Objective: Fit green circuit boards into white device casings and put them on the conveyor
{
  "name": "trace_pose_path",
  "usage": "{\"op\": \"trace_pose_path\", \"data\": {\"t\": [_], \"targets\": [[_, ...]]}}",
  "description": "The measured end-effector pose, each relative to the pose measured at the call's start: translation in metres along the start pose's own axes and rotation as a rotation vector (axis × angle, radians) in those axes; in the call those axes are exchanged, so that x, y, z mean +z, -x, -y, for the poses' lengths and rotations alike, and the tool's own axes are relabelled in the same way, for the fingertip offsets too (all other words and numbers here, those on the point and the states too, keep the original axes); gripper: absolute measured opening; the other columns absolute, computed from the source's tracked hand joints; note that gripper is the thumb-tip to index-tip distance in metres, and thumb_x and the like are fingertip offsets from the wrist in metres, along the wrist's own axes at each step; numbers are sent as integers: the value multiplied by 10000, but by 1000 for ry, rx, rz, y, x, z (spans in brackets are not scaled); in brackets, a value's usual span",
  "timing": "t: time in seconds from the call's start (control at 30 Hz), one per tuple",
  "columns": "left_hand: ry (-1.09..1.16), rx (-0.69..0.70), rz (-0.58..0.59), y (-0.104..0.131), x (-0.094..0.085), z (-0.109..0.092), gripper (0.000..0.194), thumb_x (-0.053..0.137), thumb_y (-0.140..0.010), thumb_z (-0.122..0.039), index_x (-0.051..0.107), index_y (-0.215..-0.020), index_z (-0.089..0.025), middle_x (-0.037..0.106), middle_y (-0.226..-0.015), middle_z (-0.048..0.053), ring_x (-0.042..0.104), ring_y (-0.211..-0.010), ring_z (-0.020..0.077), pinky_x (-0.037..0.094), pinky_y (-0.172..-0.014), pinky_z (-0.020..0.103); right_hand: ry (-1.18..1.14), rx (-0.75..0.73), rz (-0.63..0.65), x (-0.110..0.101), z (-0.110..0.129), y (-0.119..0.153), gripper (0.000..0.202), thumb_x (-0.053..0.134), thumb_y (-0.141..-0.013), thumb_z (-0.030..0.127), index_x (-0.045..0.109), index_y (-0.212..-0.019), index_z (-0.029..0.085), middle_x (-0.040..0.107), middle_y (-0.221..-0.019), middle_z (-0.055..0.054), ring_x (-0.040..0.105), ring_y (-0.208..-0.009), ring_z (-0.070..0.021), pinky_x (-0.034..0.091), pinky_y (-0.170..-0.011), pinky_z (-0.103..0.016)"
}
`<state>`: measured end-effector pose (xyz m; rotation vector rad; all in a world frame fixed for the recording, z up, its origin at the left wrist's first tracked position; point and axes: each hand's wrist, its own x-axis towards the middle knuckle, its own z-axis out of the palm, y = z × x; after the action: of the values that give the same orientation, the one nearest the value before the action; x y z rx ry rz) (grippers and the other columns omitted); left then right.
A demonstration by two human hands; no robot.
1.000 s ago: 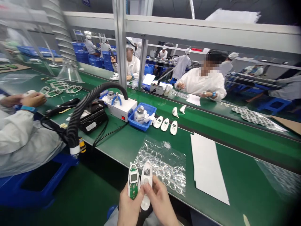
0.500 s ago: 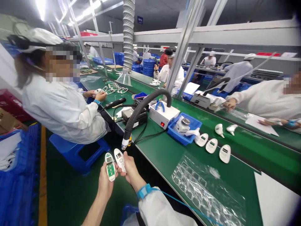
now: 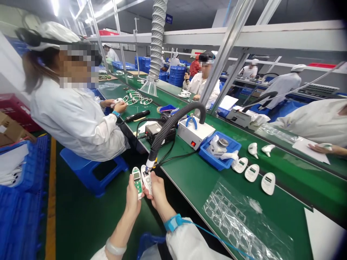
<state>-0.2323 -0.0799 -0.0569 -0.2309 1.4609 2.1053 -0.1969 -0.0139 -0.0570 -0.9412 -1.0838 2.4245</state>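
My left hand (image 3: 132,198) is closed around a white oval shell half with a green circuit board (image 3: 137,184) and a small grey screen on it. My right hand (image 3: 159,193) pinches a white oval cover (image 3: 146,180) that has round buttons and a dark window. Both pieces are held side by side in front of the table edge, their rims close together. Right above the cover hangs the tip of a black flexible hose (image 3: 152,155), overlapping the cover's upper end in view. A blue wrist strap (image 3: 173,222) with a cord is on my right wrist.
On the green table (image 3: 187,173) stand a white box (image 3: 195,131) with blue pliers (image 3: 191,121) and a blue bin (image 3: 221,164). Several white covers (image 3: 252,172) lie beyond clear plastic sheets (image 3: 233,216). A co-worker (image 3: 73,115) sits on a blue stool (image 3: 92,173) at left.
The view has turned slightly left. Both hands have moved with their pieces, bringing the cover's upper end under the hose tip. Each hand keeps its hold.
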Motion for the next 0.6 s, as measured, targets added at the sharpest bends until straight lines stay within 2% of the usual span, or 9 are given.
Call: {"op": "trace_pose_path", "data": {"t": [0.1, 0.17, 0.27, 0.37, 0.43, 0.5, 0.6], "targets": [[16, 29, -44, 1, -8, -5, 449, 541, -787, -609, 587, -732, -166, 548, -460, -44, 463, -357, 90, 314, -317, 168, -6, 13, 26, 10, -3, 0, 417, 533, -841, 558, 559, -708, 164, 549, -420, 13, 424, -267, -85, 187, -233, -164], [17, 18, -47, 5, -9, 0, 463, 545, -775, -624, 602, -748, -165, 535, -454, -50, 449, -347, 88, 301, -309, 170, -6, 21, 28, 6, -5, 5, 432, 567, -813, 576, 571, -723, 154, 548, -405, 12, 420, -260, -87, 180, -227, -162], [-2, -36, -2, 9, -4, 12, 476, 575, -754, -629, 616, -724, -156, 521, -438, -43, 440, -342, 92, 281, -299, 171, -29, 28, 15, -14, -5, 15, 497, 608, -761, 626, 594, -744, 129, 557, -407, 1, 423, -262, -86, 170, -225, -157], [-9, -79, 73, 8, 4, 21, 493, 594, -741, -637, 614, -694, -147, 527, -453, -32, 440, -350, 89, 307, -319, 177, -81, 28, 29, -38, -1, 31, 561, 628, -723, 666, 615, -762, 106, 619, -500, -38, 488, -328, -95, 255, -255, -164], [4, -86, 101, 8, 4, 24, 512, 569, -754, -651, 628, -752, -142, 565, -523, -21, 442, -373, 77, 319, -338, 173, -131, 39, 54, -52, 4, 47, 589, 653, -706, 667, 635, -775, 83, 661, -592, -75, 566, -417, -124, 381, -326, -195], [11, -100, 113, 12, 0, 27, 506, 561, -773, -639, 636, -829, -141, 606, -621, -5, 456, -414, 67, 309, -349, 162, -218, 60, 90, -65, 9, 67, 580, 693, -703, 628, 658, -815, 60, 688, -682, -107, 638, -533, -166, 497, -463, -253], [-9, -169, 147, 32, -12, 33, 475, 579, -796, -594, 645, -896, -134, 618, -685, 5, 456, -451, 64, 310, -364, 160, -350, 80, 149, -78, 17, 102, 461, 723, -758, 493, 682, -906, 59, 712, -816, -138, 683, -700, -207, 539, -650, -307]]}}
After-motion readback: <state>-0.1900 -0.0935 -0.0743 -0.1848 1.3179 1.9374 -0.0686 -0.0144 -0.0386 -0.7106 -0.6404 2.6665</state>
